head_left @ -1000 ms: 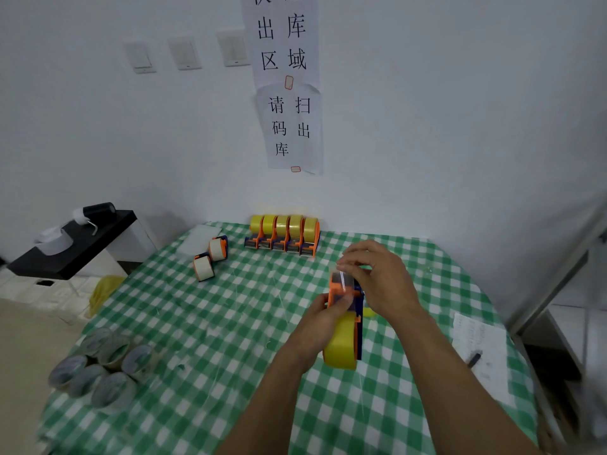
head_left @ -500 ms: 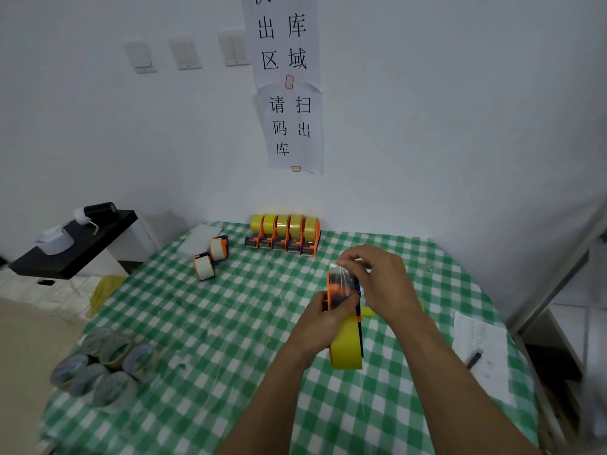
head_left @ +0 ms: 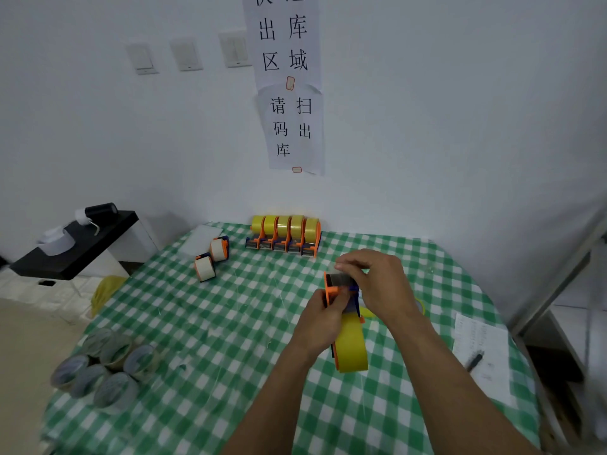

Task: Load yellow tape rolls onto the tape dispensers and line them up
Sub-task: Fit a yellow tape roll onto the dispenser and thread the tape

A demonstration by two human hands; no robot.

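- Orange dispenser (head_left: 340,287): right hand (head_left: 381,284) fingertips pinch at its top end; left hand (head_left: 323,318) fingers curl round its body.
- Yellow tape roll (head_left: 351,351) sits on it, below both hands.
- Five loaded dispensers (head_left: 284,236) line the checked table (head_left: 197,323) at its far edge.

loaded dispensers (head_left: 283,236) behind hands (head_left: 353,303), rolls (head_left: 101,369) left
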